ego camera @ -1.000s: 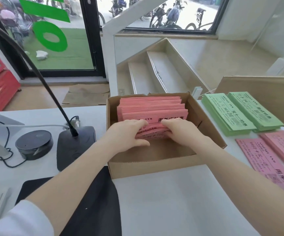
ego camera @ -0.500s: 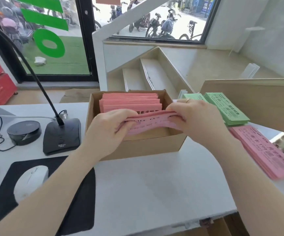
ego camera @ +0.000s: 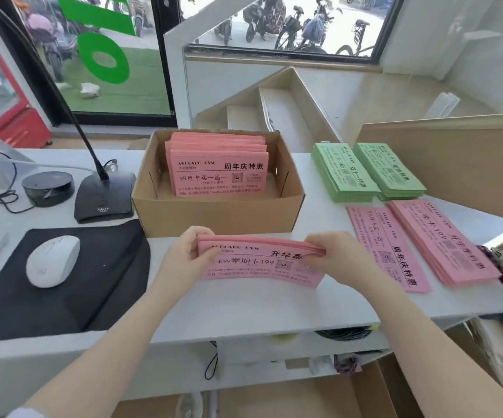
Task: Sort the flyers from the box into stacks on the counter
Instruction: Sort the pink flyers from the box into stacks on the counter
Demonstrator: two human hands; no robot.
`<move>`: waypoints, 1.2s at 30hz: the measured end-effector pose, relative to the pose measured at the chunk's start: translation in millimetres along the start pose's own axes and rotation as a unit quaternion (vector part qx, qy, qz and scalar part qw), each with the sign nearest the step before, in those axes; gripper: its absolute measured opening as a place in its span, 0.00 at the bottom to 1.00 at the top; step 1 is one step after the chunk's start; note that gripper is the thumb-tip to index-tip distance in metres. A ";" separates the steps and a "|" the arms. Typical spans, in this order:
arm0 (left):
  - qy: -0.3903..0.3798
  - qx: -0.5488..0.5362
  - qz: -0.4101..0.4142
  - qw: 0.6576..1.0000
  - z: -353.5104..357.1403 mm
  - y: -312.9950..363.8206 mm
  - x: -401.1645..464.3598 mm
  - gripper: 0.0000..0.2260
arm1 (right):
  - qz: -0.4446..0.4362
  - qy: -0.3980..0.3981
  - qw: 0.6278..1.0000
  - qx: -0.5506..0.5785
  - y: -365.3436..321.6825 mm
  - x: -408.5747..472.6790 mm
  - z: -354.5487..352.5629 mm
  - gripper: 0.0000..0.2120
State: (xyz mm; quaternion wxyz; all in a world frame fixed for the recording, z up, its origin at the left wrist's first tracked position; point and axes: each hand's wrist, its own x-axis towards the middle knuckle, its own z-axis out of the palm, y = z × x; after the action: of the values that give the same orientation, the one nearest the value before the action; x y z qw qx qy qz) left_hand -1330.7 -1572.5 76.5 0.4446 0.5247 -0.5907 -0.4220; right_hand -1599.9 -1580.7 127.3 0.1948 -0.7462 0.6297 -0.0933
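Inside the cardboard box, upright pink flyers, nothing else visible.

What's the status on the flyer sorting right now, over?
Left hand and right hand both grip a pink flyer bundle just in front of the box. More pink flyers in box. Four stacks at right; nothing in the way.
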 end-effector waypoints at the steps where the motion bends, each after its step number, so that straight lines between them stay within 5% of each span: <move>1: 0.007 -0.044 -0.018 0.999 2.2 -1.9 -3.1 0.09 | 0.020 0.009 0.996 0.087 8.9 -3.4 1.3 0.05; 5: 0.006 -0.100 -0.038 0.994 18.7 -5.7 -17.6 0.11 | 0.061 0.035 0.896 0.438 26.7 -18.2 18.5 0.09; 8: 0.010 -0.100 -0.041 0.994 29.9 -6.1 -22.8 0.13 | 0.031 0.027 0.874 0.484 20.1 -25.1 39.9 0.14; 14: 0.051 -0.098 -0.012 0.994 40.2 2.3 -25.9 0.13 | 0.001 0.145 0.876 0.460 22.3 -32.2 41.6 0.15; 19: 0.017 -0.025 -0.030 0.999 46.0 -9.0 -28.1 0.16 | 0.054 0.102 0.906 0.408 34.9 -36.5 50.9 0.11; 24: 0.014 0.041 0.048 0.998 45.6 11.4 -11.5 0.14 | 0.074 0.114 0.879 0.457 37.7 -39.0 27.7 0.15; 28: -0.031 0.083 0.138 0.986 49.2 40.9 12.1 0.14 | 0.110 0.208 0.952 0.194 53.2 -37.8 6.9 0.20; 31: -0.071 0.129 0.213 0.966 58.1 58.5 32.6 0.13 | 0.070 0.287 0.953 0.074 49.6 -34.9 -11.0 0.29; 33: -0.108 0.141 0.242 0.954 67.9 68.5 42.5 0.13 | 0.000 0.273 0.960 0.066 43.8 -31.3 -19.0 0.21; 36: -0.143 0.133 0.251 0.948 85.1 81.4 55.3 0.11 | 0.006 0.175 0.978 0.110 34.6 -29.2 -27.3 0.06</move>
State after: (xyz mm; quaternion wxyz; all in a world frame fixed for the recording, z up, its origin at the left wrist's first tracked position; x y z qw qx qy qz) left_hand -1436.1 -1617.3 138.5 0.3730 0.3478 -0.8115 -0.2854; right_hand -1647.1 -1561.5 141.0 0.1634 -0.6884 0.6446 -0.2896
